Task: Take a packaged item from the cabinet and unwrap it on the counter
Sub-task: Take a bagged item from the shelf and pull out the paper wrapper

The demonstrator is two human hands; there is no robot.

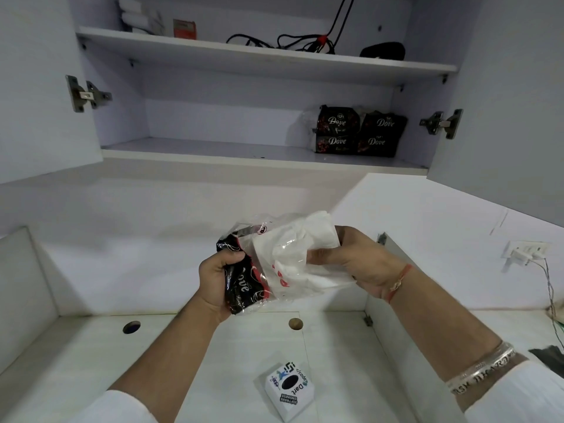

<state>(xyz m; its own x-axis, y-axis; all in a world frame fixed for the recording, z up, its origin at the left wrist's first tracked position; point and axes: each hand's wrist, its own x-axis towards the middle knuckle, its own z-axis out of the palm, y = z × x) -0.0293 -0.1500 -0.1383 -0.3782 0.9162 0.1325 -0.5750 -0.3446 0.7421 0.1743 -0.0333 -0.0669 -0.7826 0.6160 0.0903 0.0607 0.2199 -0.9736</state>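
I hold a black Dove packet [239, 285] above the white counter [152, 361], partly inside a clear plastic wrapper [274, 248] with red print. My left hand [216, 282] grips the black packet from the left. My right hand [354, 264] pinches the wrapper and a crumpled white paper [311, 236] at the right. The open cabinet [213, 148] is above, with several more black Dove packets [357, 132] stacked at the right of its lower shelf.
A white cube [288, 390] with printed stickers stands on the counter near me. Two round holes [131, 327] pierce the counter's back. Both cabinet doors [503, 102] hang open. Black cables [293, 41] and small boxes lie on the upper shelf. A wall socket [525, 254] is at the right.
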